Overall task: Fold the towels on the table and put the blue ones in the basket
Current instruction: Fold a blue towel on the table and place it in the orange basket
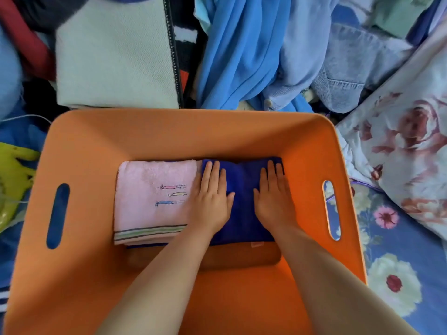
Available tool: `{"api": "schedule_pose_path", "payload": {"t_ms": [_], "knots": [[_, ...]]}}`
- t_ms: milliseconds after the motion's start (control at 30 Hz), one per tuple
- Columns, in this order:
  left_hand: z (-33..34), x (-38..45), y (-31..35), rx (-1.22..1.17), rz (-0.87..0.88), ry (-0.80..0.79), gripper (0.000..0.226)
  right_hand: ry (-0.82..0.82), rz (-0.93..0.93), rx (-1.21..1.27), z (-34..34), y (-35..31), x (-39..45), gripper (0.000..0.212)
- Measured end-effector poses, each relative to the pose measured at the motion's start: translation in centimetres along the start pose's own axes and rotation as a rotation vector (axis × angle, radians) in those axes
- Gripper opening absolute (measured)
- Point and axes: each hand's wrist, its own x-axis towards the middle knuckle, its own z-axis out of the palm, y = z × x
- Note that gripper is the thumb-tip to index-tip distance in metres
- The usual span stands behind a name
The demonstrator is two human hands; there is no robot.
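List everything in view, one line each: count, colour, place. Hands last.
basket: 1, orange, centre of view, a slot handle in each side wall
blue towel: 1, dark blue, folded, on the basket floor at right
pink towel: 1, pink with striped edge and small embroidery, folded, on the basket floor left of the blue towel
cream knit garment: 1, off-white, beyond the basket at upper left
blue garments: a pile, count unclear, light blue and denim, beyond the basket
floral bedding: white and blue with flowers, right of the basket
yellow-green object: 1, left edge, unclear what it is
hands: 2, left hand and right hand flat on the blue towel, fingers straight
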Motion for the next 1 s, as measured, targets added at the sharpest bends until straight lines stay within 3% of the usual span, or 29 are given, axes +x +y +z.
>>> {"api": "schedule_pose_path", "payload": {"t_ms": [267,500,767,1000], "knots": [[2.7,0.7,-0.9,0.103,-0.047,-0.222,0.064,-0.095,0.067,-0.056,0.5,-0.4,0.9,0.059],[-2.1,1.2,-0.3,0.105,-0.039,-0.314,0.060,-0.187,0.082,-0.036,-2.5,-1.6,-0.6,0.061],[-14.1,-0.2,0.6,0.213,-0.063,-0.127,0.031,0.088,-0.210,0.070,-11.6,-4.2,-5.0,0.048],[-25.7,-4.2,4.5,0.322,-0.069,-0.033,0.027,0.287,-0.341,0.047,-23.0,-4.4,-12.2,0.036]]}}
